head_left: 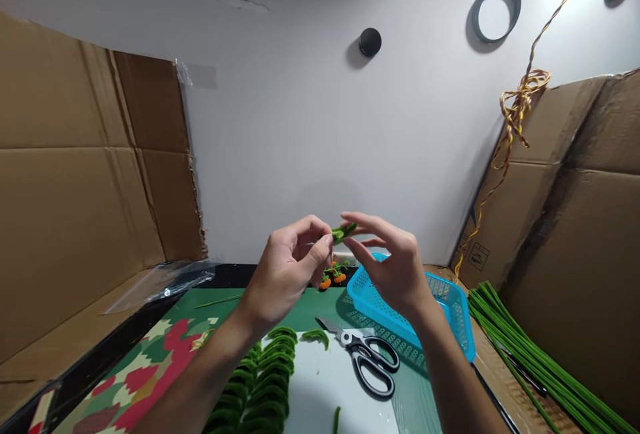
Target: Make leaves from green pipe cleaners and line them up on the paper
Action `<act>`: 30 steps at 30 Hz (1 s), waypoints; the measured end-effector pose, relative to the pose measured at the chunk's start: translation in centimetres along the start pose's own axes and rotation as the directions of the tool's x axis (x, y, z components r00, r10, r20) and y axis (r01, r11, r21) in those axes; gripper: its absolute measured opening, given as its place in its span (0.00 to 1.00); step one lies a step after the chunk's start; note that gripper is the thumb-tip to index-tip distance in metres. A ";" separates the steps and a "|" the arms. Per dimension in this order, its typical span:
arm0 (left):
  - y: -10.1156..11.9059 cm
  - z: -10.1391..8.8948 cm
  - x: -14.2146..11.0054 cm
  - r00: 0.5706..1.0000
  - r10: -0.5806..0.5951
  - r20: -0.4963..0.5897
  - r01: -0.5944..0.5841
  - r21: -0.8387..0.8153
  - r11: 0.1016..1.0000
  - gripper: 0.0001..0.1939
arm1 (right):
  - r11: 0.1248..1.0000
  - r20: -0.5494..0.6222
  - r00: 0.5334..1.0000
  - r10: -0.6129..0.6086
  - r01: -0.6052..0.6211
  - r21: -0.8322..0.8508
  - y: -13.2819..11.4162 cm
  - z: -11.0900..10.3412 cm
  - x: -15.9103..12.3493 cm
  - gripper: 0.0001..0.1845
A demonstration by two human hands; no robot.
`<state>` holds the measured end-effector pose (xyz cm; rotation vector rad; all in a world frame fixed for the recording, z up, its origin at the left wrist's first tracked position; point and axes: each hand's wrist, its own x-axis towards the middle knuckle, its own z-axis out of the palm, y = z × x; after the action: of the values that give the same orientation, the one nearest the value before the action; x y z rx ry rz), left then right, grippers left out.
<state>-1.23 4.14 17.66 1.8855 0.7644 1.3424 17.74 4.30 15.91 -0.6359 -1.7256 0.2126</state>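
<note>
A small fuzzy green leaf-like piece, apparently bent pipe cleaner [339, 234], is held up in front of the wall. My left hand [293, 264] pinches its left end between thumb and fingers. My right hand [393, 261] curls its thumb and fingers around the other end, partly covering it. Below, rows of curved fuzzy green pieces [270, 381] lie on a white sheet [320, 394]. One loose curved piece [316, 337] and a short straight green piece [337, 419] lie apart from the rows. Scissors [367, 357] with black-and-grey handles rest partly open beside them.
Behind my right hand stands a blue perforated basket [460, 327]. Small orange pumpkin-like ornaments [339, 278] lie at the back. A bundle of long green stems [530, 347] is at the right. Cardboard panels [90, 141] flank the mat [215, 301]; twisted wire [520, 101] hangs at the right.
</note>
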 end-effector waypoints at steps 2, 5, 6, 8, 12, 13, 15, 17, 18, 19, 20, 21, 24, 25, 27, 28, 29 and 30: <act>0.1 0.0 0.0 0.999 0.028 -0.037 -0.026 0.053 0.998 0.10 | 0.998 -0.021 0.999 0.040 -0.039 0.042 0.3 0.1 0.0 0.13; 0.3 -0.1 -0.1 0.998 0.031 -0.054 -0.023 0.138 0.990 0.09 | 0.999 -0.087 0.995 0.045 -0.042 0.033 0.5 0.4 0.0 0.10; 0.3 -0.1 -0.1 0.998 0.018 -0.058 -0.009 0.150 0.989 0.09 | 0.999 -0.101 0.994 0.035 -0.032 0.025 0.5 0.4 0.0 0.10; 0.4 -0.2 -0.1 0.997 -0.020 -0.079 0.033 0.161 0.986 0.10 | 1.000 -0.121 0.993 0.006 -0.005 0.014 0.4 0.4 -0.1 0.09; 0.5 -0.4 0.1 0.993 -0.064 -0.100 0.082 0.184 0.980 0.10 | 0.999 -0.121 0.991 -0.052 0.051 -0.010 0.2 0.5 -0.2 0.10; 0.5 -0.5 0.1 0.993 -0.066 -0.102 0.085 0.191 0.978 0.10 | 0.997 -0.117 0.991 -0.072 0.070 -0.018 0.2 0.6 -0.2 0.10; 0.5 -0.5 0.1 0.991 -0.055 -0.121 0.080 0.211 0.974 0.09 | 0.994 -0.122 0.986 -0.114 0.113 -0.016 0.2 0.8 -0.2 0.10; 0.6 -0.5 0.0 0.989 -0.025 -0.144 0.057 0.221 0.974 0.09 | 0.989 -0.127 0.981 -0.147 0.148 -0.004 0.1 1.1 -0.2 0.10; 0.5 -0.6 -0.1 0.989 -0.007 -0.148 0.039 0.219 0.975 0.09 | 0.987 -0.126 0.979 -0.160 0.161 0.000 0.1 1.2 -0.2 0.09; 0.5 -0.6 -0.2 0.989 0.010 -0.146 0.022 0.215 0.976 0.09 | 0.986 -0.120 0.979 -0.166 0.168 0.001 0.0 1.3 -0.2 0.09; 0.5 -0.7 -0.2 0.990 0.025 -0.141 0.005 0.210 0.978 0.10 | 0.985 -0.109 0.979 -0.170 0.171 0.000 0.0 1.4 -0.3 0.09; 0.5 -0.7 -0.2 0.990 0.037 -0.137 -0.007 0.208 0.978 0.11 | 0.985 -0.098 0.980 -0.174 0.175 -0.002 -0.1 1.5 -0.4 0.09; 0.5 -0.8 -0.2 0.990 0.065 -0.128 -0.036 0.216 0.976 0.11 | 0.985 -0.078 0.982 -0.174 0.174 -0.012 -0.1 1.6 -0.5 0.08; 0.6 -0.8 -0.2 0.989 0.073 -0.126 -0.044 0.219 0.975 0.11 | 0.984 -0.078 0.981 -0.176 0.176 -0.019 -0.1 1.7 -0.5 0.08; 0.7 -0.8 -0.2 0.987 0.088 -0.134 -0.056 0.227 0.972 0.11 | 0.982 -0.087 0.979 -0.185 0.182 -0.038 -0.2 1.7 -0.5 0.07; 0.7 -0.8 -0.2 0.986 0.092 -0.142 -0.057 0.233 0.971 0.11 | 0.981 -0.093 0.977 -0.193 0.189 -0.049 -0.2 1.8 -0.5 0.07; 0.7 -0.7 -0.2 0.984 0.094 -0.152 -0.056 0.237 0.970 0.11 | 0.978 -0.100 0.974 -0.203 0.198 -0.062 -0.3 1.8 -0.5 0.07; 0.7 -0.7 -0.2 0.982 0.095 -0.161 -0.055 0.238 0.970 0.11 | 0.975 -0.107 0.970 -0.217 0.209 -0.077 -0.3 1.8 -0.4 0.07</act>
<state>-1.92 3.76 18.27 2.0153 0.9824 1.5340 15.97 4.16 15.20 -0.4954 -1.6798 -0.0309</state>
